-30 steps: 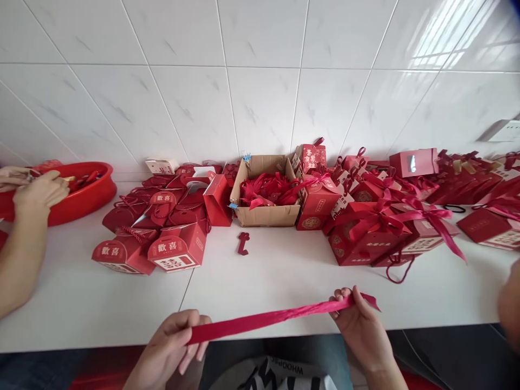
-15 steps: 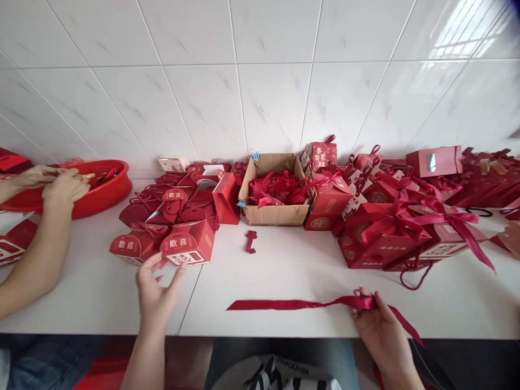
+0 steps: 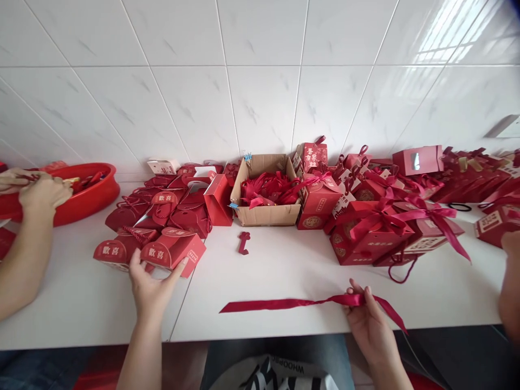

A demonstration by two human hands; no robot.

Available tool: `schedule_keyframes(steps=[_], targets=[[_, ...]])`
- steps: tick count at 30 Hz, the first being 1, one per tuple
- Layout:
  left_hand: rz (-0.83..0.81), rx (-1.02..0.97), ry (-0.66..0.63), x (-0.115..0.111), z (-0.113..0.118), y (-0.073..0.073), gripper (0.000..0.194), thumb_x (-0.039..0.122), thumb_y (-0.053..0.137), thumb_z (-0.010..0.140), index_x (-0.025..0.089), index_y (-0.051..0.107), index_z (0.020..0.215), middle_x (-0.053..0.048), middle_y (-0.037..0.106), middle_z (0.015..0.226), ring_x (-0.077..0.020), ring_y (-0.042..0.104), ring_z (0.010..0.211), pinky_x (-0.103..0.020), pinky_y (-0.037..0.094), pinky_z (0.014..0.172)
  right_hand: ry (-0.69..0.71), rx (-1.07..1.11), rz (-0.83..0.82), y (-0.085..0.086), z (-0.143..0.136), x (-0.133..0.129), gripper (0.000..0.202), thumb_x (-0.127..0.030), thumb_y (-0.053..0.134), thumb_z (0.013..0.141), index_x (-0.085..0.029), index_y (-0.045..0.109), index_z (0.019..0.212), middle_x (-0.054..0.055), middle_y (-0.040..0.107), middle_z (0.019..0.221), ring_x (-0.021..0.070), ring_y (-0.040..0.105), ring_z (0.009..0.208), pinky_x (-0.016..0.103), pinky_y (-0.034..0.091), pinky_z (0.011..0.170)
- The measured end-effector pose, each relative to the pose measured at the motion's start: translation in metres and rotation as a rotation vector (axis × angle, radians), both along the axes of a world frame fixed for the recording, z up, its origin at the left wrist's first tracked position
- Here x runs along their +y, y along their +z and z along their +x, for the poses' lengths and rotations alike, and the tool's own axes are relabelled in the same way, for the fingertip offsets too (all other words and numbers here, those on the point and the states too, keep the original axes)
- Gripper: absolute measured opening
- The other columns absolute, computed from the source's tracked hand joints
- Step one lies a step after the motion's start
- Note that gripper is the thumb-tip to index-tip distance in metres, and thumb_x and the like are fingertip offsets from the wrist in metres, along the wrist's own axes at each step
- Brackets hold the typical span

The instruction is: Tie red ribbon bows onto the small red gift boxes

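Lying loose and unknotted, the dark red satin ribbon (image 3: 268, 305) runs across the front of the bench (image 3: 260, 277), its long end pointing left and a shorter tail slanting towards the front edge. The right hand (image 3: 369, 319) pinches it near the tail between thumb and fingers. Off to the left, the left hand (image 3: 153, 284) grips the near end of a red gift box (image 3: 174, 250), thumb on one side and fingers on the other; ribbon and box are well apart. That box shows no bow, so by my reading nothing has been tied on it.

Just beside it sits a similar red box (image 3: 111, 252), also without a bow, and behind both is a cluster of rope-handled boxes (image 3: 162, 208), where I see no satin bows either; these look undecorated. Between the hands, a key-shaped red tag (image 3: 244, 243) lies alone, attached to nothing.

Further back, an open cardboard carton (image 3: 266, 218) holds a tangle of red ribbons (image 3: 268, 187), so plenty of that supply seems left. To the right, a front gift box (image 3: 365, 246) and its neighbour carry full bows and look finished; many more boxes crowd behind, too jumbled to count. At far left, a co-worker's hands (image 3: 44, 192) work over a red plastic basin (image 3: 91, 197).
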State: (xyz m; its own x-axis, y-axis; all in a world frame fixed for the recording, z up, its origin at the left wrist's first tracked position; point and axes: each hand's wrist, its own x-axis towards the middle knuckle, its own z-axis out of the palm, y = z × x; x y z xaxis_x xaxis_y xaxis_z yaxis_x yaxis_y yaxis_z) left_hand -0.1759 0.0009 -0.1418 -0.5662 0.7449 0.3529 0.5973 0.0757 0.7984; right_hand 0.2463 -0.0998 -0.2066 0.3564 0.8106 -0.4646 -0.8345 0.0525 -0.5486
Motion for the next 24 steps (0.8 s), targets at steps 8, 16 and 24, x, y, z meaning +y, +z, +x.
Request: schedule_keyframes(steps=[8, 16, 24], targets=[[-0.098, -0.085, -0.226, -0.05, 0.045, 0.002, 0.106, 0.046, 0.08, 0.056, 0.025, 0.026, 0.145, -0.014, 0.036, 0.148, -0.0378, 0.039, 0.132, -0.056, 0.036, 0.107, 0.011, -0.128, 0.104, 0.007, -0.01, -0.004, 0.038, -0.027, 0.073, 0.08, -0.022, 0.063, 0.116, -0.005, 0.053, 0.061, 0.0056, 0.049, 0.057, 0.016, 0.049, 0.057], [-0.126, 0.03, -0.75, -0.051, 0.125, -0.01, 0.089, 0.039, 0.068, 0.079, 0.03, 0.014, 0.149, -0.013, 0.023, 0.155, -0.0333, 0.025, 0.142, -0.053, 0.028, 0.113, 0.313, -0.171, 0.182, 0.012, -0.012, -0.019, 0.024, -0.039, 0.06, 0.088, -0.017, 0.066, 0.096, -0.012, 0.023, 0.04, 0.0032, 0.017, 0.036, 0.018, 0.023, 0.04], [-0.099, 0.225, -1.257, -0.098, 0.154, 0.022, 0.073, 0.055, 0.058, 0.082, 0.031, 0.03, 0.146, -0.011, 0.028, 0.154, -0.037, 0.019, 0.143, -0.057, 0.014, 0.114, 1.351, -0.632, 0.417, 0.043, -0.049, -0.036, 0.044, -0.051, 0.061, 0.083, -0.009, 0.07, 0.072, -0.004, 0.042, 0.051, 0.0056, 0.034, 0.05, 0.02, 0.025, 0.048]])
